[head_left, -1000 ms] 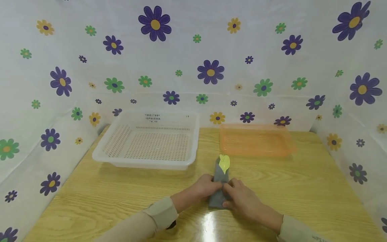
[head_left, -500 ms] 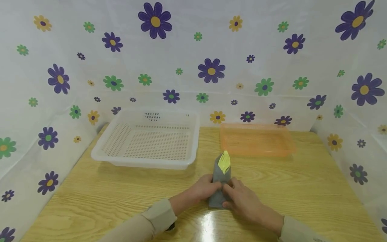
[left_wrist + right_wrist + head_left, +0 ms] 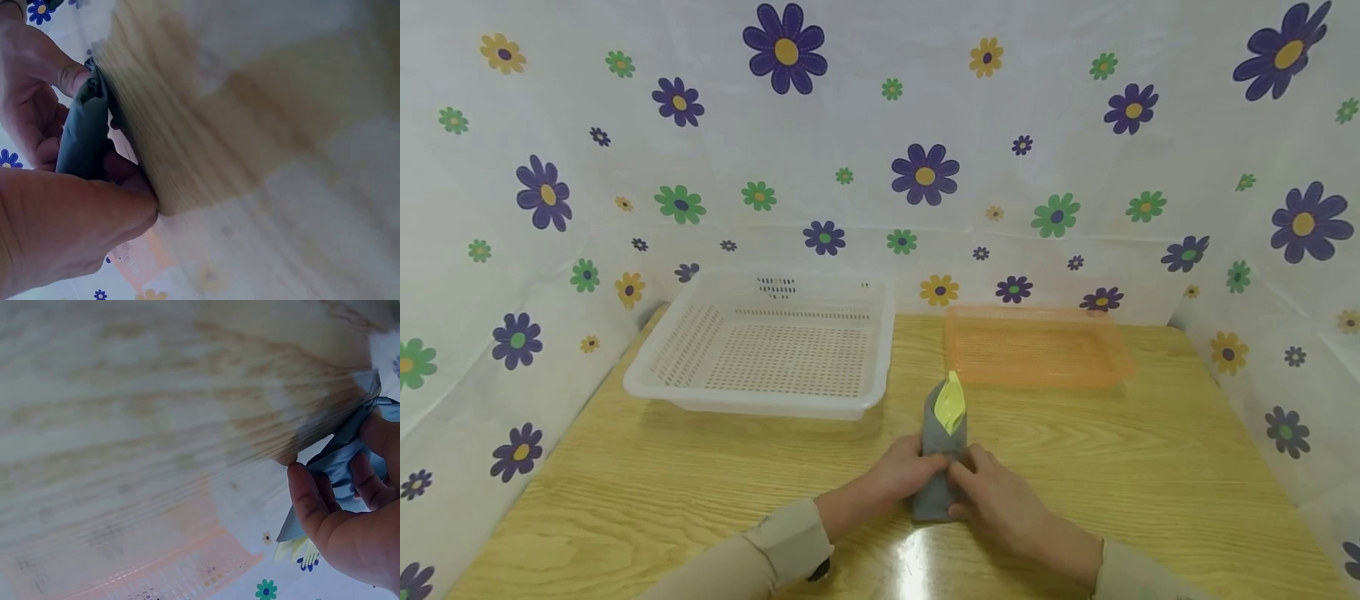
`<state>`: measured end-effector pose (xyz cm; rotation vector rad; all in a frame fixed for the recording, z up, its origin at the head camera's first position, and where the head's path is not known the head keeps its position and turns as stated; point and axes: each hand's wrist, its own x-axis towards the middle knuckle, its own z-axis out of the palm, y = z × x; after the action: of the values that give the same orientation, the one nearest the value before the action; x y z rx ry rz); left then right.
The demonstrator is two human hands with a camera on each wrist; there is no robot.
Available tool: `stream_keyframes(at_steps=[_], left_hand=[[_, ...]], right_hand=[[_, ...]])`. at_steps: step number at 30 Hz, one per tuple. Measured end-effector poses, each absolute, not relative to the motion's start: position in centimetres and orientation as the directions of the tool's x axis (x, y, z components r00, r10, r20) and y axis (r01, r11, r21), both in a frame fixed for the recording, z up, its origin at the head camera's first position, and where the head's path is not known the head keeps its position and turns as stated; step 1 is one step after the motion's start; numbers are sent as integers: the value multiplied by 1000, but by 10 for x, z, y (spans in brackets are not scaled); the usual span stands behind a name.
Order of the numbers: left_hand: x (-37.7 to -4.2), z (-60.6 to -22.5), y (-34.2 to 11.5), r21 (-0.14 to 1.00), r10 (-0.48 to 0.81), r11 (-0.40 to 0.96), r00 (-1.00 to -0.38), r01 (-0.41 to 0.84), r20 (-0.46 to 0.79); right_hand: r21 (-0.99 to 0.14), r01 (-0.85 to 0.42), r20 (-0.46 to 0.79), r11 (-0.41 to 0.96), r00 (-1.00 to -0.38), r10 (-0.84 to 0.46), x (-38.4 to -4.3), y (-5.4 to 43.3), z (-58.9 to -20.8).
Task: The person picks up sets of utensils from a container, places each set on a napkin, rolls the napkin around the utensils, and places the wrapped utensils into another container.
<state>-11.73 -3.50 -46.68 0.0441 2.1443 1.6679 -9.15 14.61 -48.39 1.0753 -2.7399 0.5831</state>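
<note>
A grey napkin (image 3: 940, 437) is folded into a narrow sleeve near the front middle of the wooden table. Yellow cutlery (image 3: 951, 404) pokes out of its far end, and tines show on it in the right wrist view. My left hand (image 3: 904, 468) grips the sleeve's left side, thumb lying on top. From the right, my right hand (image 3: 1003, 504) pinches the napkin's edge with thumb and fingers. Creased napkin fabric (image 3: 344, 472) shows between the fingers in the right wrist view. The lower part of the cutlery is hidden inside the fold.
A white perforated basket (image 3: 767, 406) stands at the back left of the table (image 3: 1150, 467). At the back right sits a shallow orange basket (image 3: 1037, 379). Flower-printed white sheeting (image 3: 850, 125) surrounds the table's back and sides.
The napkin's far end has lifted and rounded, and the cutlery now appears turned more edge-on. Both hands keep their hold, and the bundle has shifted slightly left.
</note>
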Motion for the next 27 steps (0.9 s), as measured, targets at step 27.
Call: stream_keyframes(at_steps=[27], left_hand=[[-117,-455,-29,954,214,35,-930,-297,-298]], right_hand=[[-566,-616,382,548,-785,-488,-87,150,-456]])
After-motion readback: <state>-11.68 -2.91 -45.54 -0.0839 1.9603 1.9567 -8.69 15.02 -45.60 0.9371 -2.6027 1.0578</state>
